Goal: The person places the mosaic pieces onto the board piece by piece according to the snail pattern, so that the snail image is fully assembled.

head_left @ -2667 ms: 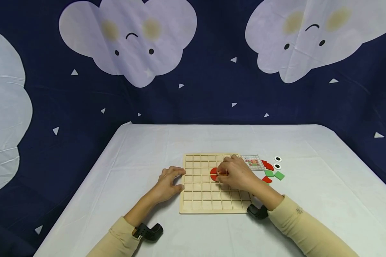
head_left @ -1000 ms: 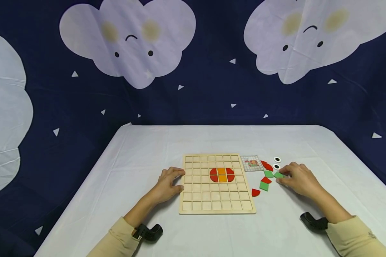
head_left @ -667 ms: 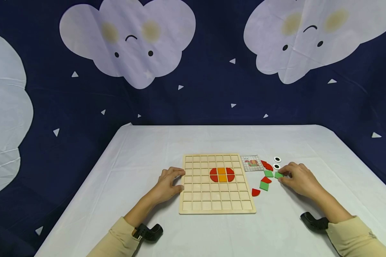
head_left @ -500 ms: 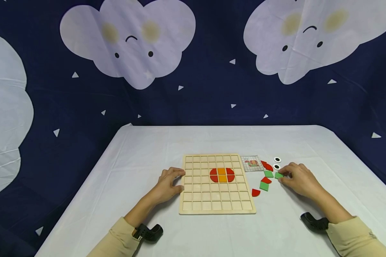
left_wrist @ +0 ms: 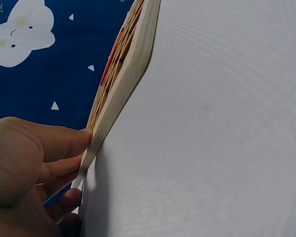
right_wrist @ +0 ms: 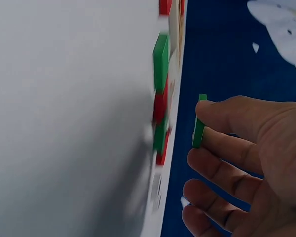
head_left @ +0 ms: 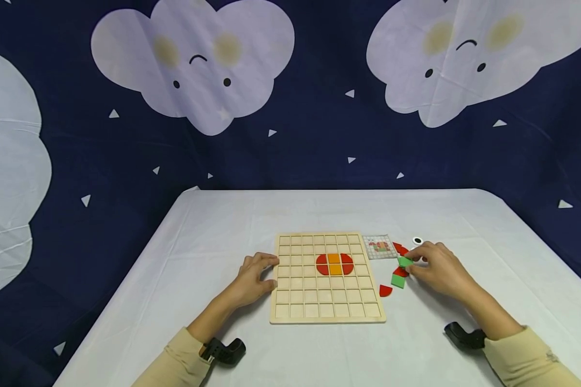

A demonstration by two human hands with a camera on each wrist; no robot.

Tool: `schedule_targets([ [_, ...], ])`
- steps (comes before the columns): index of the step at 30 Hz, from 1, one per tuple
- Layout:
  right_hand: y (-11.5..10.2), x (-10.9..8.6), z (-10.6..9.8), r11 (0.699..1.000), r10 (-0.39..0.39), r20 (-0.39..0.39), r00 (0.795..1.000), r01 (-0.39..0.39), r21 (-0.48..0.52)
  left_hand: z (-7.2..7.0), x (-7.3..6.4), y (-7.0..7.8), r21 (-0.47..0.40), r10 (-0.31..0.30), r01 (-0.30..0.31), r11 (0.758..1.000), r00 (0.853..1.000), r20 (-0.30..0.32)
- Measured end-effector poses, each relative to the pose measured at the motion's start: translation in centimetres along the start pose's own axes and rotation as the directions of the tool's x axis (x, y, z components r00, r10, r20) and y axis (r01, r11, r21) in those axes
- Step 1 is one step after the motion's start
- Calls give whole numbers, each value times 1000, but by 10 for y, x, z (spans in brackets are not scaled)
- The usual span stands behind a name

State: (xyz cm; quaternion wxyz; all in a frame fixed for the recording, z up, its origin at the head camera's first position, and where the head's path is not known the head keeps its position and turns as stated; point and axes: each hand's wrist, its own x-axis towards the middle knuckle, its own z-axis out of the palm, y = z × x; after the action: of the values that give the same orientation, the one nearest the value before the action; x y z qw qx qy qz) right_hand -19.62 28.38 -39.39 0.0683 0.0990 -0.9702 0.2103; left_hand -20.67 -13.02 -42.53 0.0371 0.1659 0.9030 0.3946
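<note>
Thumb and index finger of my right hand [head_left: 438, 269] pinch a green square tile [right_wrist: 198, 136], raised over the table at the right of the wooden grid board [head_left: 311, 296]. Below it in the head view lie a green tile [head_left: 397, 281] and red quarter-round pieces [head_left: 385, 291]. My left hand [head_left: 247, 280] rests at the board's left side, thumb and fingers spread, their tips touching the frame. On the board, two orange squares [head_left: 335, 263] sit between red quarter-round pieces [head_left: 321, 264], forming a rounded shape.
A small pattern card [head_left: 380, 246] lies against the board's upper right side. White discs with black centres [head_left: 417, 240] lie behind my right hand, one partly hidden by it. A white cloth covers the table [head_left: 232, 215]; a dark blue cloud-print curtain [head_left: 319, 161] hangs behind.
My right hand left the board, went right to the loose pieces and took hold of a green tile. It has since lifted it and moved slightly left. My left hand stays put.
</note>
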Motion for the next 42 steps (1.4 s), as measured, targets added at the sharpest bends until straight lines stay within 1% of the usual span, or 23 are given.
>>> schedule_targets([
  [4, -16, 2, 5, 998, -61, -11, 998, 61, 0, 0, 0, 1, 3, -4, 4, 1000, 1000, -4],
  [6, -25, 3, 8, 995, -103, -24, 994, 103, -3, 0, 0, 1, 5, -3, 3, 1000, 1000, -5],
  [11, -46, 6, 18, 983, -180, -20, 984, 180, 18, 0, 1, 1, 6, -5, 5, 1000, 1000, -3],
  [14, -57, 9, 25, 977, -207, 4, 978, 206, 46, 0, 0, 0, 7, -4, 4, 1000, 1000, -2],
  [19, -74, 11, 38, 966, -256, 38, 966, 254, 45, 0, 0, 0, 2, 0, 0, 1000, 1000, -1],
  [24, -88, 15, 48, 948, -317, 69, 946, 315, 42, 0, -1, 0, 6, 6, -6, 1000, 1000, 0],
  [29, -98, 20, 55, 933, -359, 89, 929, 356, 49, -1, 0, 1, 1, 4, -4, 1000, 1000, -8],
  [34, -101, 22, 60, 923, -384, 100, 918, 384, 23, -1, 1, 1, 5, 4, -4, 1000, 1000, -9],
  [42, -102, 22, 61, 924, -380, 115, 918, 383, -4, 0, 0, 0, 12, 10, -9, 1000, 1000, -9],
])
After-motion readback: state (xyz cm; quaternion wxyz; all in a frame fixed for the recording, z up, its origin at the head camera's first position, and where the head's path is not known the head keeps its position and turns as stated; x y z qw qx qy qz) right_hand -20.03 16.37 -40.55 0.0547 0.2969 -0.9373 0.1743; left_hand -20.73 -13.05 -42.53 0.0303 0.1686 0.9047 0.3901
